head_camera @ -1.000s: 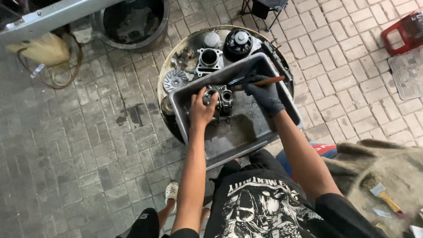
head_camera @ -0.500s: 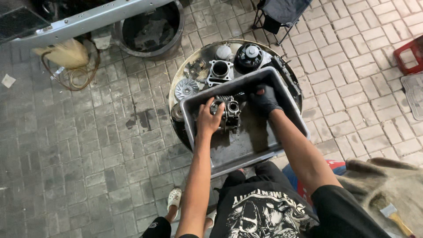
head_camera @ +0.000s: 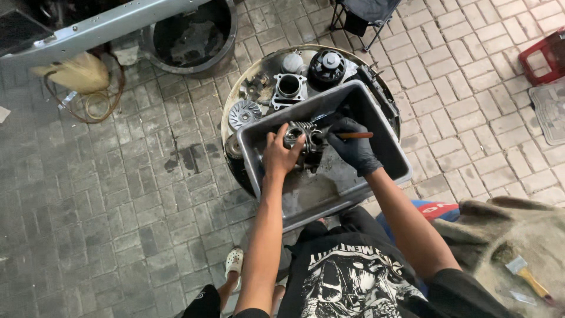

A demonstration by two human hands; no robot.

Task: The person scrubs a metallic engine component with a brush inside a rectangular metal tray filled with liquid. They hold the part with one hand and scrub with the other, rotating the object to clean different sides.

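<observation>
Now | left hand [head_camera: 281,154] gripping engine part [head_camera: 303,138] in tray [head_camera: 385,138] | gloved right hand [head_camera: 353,144] pinching brush [head_camera: 352,135]

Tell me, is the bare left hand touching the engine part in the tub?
Touching. The head view shows the left hand gripping the engine part, fingers wrapped over its near side, no gap.

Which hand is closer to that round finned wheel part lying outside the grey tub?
Left. The left hand grips the engine part inside the tub, just right of the finned wheel. The gloved right hand, holding a brush, is farther right.
</observation>
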